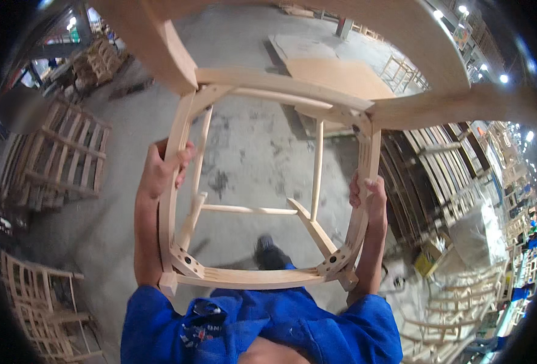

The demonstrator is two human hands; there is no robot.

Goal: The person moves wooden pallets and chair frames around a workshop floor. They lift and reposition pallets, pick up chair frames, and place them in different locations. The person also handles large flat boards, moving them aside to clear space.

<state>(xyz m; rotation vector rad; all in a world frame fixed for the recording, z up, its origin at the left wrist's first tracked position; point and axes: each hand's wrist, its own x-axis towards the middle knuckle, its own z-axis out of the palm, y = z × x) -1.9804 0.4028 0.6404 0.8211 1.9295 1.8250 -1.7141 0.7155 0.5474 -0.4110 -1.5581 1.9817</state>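
The unfinished pale wooden chair frame point(268, 182) hangs mid-carry over the grey concrete floor point(250, 139), filling the picture's centre. The left hand point(162, 170) at nine o'clock and right hand point(365, 197) at three o'clock each clench a side rail. Setting it down likely calls for a level, steady grip on both sides.

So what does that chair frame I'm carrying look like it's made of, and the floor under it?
The chair frame looks like pale, unfinished wood: bare matte surfaces, visible grain lines and open drilled holes at the corner joints. Both hands, left and right, hold its side rails. The floor seems to be bare grey concrete, blotchy and stained.
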